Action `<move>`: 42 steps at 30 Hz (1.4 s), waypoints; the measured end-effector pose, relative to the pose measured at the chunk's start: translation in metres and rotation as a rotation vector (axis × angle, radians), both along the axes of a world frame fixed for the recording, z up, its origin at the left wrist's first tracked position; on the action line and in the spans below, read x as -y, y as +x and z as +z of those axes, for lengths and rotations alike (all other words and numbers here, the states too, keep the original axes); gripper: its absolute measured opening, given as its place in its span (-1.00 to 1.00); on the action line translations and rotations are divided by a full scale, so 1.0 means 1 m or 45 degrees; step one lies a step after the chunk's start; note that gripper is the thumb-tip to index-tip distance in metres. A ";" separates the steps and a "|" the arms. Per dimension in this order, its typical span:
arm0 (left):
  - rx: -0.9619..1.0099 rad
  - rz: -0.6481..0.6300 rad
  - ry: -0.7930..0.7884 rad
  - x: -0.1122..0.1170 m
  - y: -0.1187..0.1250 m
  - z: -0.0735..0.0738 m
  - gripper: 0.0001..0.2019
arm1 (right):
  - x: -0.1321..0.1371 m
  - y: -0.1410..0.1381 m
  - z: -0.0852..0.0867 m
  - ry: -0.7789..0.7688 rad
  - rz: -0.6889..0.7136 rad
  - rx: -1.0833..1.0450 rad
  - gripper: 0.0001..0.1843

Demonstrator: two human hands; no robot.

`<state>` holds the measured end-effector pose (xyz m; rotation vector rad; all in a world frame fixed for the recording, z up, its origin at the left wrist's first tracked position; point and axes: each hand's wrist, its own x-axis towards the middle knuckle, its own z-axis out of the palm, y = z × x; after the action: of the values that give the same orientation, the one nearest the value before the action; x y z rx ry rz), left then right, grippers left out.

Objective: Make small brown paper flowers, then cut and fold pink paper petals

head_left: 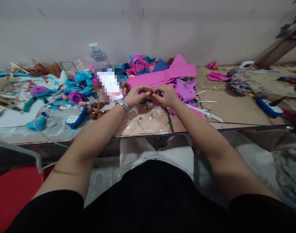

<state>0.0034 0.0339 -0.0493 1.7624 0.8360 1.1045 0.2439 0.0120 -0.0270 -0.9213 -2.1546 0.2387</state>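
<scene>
Over the worktable, my left hand (136, 95) and my right hand (167, 94) meet with their fingertips pinched. Between them is a small piece of brown crumpled paper (151, 92), mostly covered by the fingers. A watch (123, 105) is on my left wrist. Just behind the hands lie wide strips of pink crepe paper (160, 75). Several brown crumpled paper balls (97, 114) sit to the left, below a phone-like white panel (109, 84) that is blurred out.
A clear bottle (99, 58) stands at the back. Blue-and-white power strips lie left (76, 117) and right (269, 108). Blue and purple paper flowers (76, 96) cover the left side. Cardboard (237, 108) lies on the right. A red stool (17, 197) is at lower left.
</scene>
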 end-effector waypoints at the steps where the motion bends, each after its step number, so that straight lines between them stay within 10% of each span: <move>1: 0.007 -0.017 -0.020 0.001 0.000 0.000 -0.25 | 0.000 0.000 0.000 0.003 -0.005 -0.002 -0.80; 42: 0.054 -0.140 -0.187 0.011 0.003 0.007 -0.26 | -0.011 0.002 -0.014 0.045 0.049 -0.115 -0.72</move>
<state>0.0059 0.0227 -0.0425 1.6376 0.7658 0.9800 0.2458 0.0227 -0.0410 -0.8343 -2.0879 0.2559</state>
